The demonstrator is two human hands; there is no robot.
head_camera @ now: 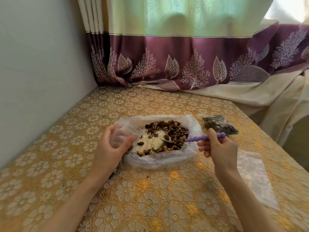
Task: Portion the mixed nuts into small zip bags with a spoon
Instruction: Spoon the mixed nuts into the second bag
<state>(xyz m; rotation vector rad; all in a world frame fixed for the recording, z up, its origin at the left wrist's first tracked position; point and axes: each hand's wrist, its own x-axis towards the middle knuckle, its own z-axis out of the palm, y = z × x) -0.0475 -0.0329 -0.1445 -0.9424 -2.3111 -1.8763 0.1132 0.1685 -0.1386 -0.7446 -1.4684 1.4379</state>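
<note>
Mixed nuts [168, 133] lie in a loose heap inside a big clear plastic bag [160, 160] whose mouth is rolled wide open on the table [150, 203]. The heap crowds the far and right sides of the bag, with a thinner line of nuts along the near edge and a pale bare patch in the middle.

The right hand [217, 148] grips the spoon [197, 138] by its purple beaded handle, thumb on top and fingers curled beneath. The handle's end pokes out past the hand to the right. The metal bowl of the spoon reaches left from the grip and rests low in the nuts at the right side of the big bag, so the nuts sit just left of and beyond this hand.

The left hand [110, 144] holds a small clear zip bag [121, 135] at the left rim of the big bag. Its fingers curve round the far side and the thumb comes in from the near side. The small bag is blurred, so its contents cannot be made out. The nuts lie just to the right of this hand.

1 filled zip bag [219, 125] of dark nuts lies on the table just beyond the right hand, beside the big bag. A flat, clear empty bag [252, 174] lies on the table to the right of the right forearm.

A patterned gold cloth covers the table. A curtain [184, 64] with a purple band hangs behind it, and a plain wall [41, 72] stands to the left.
</note>
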